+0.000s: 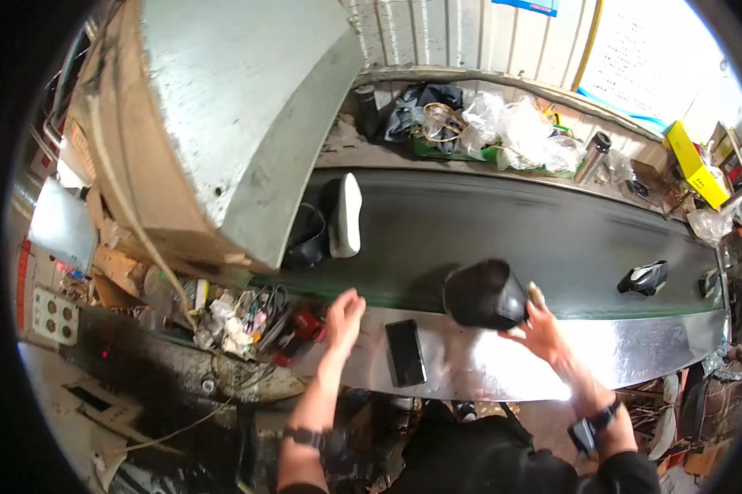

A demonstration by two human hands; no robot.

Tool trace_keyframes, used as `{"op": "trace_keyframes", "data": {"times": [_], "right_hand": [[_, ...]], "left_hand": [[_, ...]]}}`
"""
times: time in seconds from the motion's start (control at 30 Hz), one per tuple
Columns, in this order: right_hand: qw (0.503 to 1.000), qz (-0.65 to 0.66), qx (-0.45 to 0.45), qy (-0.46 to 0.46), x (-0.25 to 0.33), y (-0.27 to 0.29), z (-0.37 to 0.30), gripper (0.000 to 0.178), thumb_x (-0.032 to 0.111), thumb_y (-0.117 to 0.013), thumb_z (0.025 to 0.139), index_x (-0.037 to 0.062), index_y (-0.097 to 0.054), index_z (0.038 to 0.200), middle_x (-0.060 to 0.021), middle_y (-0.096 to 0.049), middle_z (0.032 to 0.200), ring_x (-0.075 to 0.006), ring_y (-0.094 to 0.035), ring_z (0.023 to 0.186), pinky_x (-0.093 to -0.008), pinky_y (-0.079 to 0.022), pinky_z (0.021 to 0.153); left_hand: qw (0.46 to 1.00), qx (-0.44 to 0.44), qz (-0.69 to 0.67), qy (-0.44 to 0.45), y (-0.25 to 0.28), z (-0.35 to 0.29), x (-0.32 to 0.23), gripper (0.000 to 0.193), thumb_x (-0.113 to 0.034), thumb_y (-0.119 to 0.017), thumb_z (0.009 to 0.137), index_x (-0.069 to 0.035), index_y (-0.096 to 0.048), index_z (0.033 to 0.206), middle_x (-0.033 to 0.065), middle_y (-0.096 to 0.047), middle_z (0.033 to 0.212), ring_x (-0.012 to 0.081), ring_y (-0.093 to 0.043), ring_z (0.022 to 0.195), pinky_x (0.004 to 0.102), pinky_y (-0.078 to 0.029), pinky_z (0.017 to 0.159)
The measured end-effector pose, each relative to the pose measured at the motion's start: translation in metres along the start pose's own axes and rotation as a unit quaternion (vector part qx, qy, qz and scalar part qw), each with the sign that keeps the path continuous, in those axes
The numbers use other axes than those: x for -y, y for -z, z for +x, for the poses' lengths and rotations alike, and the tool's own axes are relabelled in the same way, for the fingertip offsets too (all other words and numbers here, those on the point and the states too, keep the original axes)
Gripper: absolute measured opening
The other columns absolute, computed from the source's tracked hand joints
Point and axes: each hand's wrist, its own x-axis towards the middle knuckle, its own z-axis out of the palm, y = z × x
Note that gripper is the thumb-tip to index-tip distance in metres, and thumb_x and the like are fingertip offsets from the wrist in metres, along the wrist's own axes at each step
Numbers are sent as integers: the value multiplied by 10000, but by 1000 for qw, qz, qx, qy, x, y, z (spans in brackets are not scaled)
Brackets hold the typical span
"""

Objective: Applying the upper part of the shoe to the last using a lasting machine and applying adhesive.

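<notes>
My right hand grips a black boot by its edge, over the near side of a dark conveyor belt. The boot's wide dark side faces up; the rest of its shape is hard to make out. My left hand hovers above the left end of a shiny metal ledge, fingers curled together and nothing visible in them. Beside it lies a black phone on the ledge. Farther left on the belt, another black boot lies on its side, its white sole turned right.
A large grey metal hood covers the belt's left end. A small black-and-white shoe piece rests at the belt's right. Behind stand plastic bags and a steel flask. A red tool and clutter lie left of my left hand.
</notes>
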Motion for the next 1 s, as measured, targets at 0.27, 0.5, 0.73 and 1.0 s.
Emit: {"op": "trace_keyframes", "data": {"times": [0.27, 0.5, 0.73, 1.0], "right_hand": [[980, 69, -140, 123, -33, 46, -145, 790, 272, -725, 909, 269, -270, 1555, -52, -418, 1507, -301, -475, 1322, -632, -443, 1031], [925, 173, -225, 252, -32, 55, -197, 623, 207, -649, 960, 143, -382, 1519, -40, -539, 1416, -199, -552, 1222, -414, -480, 980], [913, 113, -103, 378, -31, 59, -223, 678, 110, -722, 900, 0, -395, 1484, -115, -525, 1449, -205, -514, 1328, -374, -418, 1120], [912, 53, -62, 403, -9, 65, -228, 610, 111, -677, 925, 30, -424, 1475, -131, -550, 1424, -237, -523, 1318, -389, -408, 1121]], "left_hand": [[952, -82, 290, 60, -47, 224, 52, 1028, -411, -844, 666, -156, -315, 1509, 322, -553, 1273, 477, -565, 1166, 511, -465, 1013], [894, -63, 444, 6, -107, 154, -9, 920, -210, -750, 737, -300, -328, 1550, 300, -375, 1437, 483, -418, 1275, 535, -416, 1037], [831, 58, 305, -462, -112, -19, -112, 545, -18, -695, 606, -125, -705, 1140, 212, -462, 1394, 432, -422, 1261, 513, -386, 1048], [725, 244, 225, -603, -177, -219, -112, 506, -87, -674, 731, -207, -653, 1222, 126, -535, 1319, 306, -473, 1229, 486, -357, 966]]}}
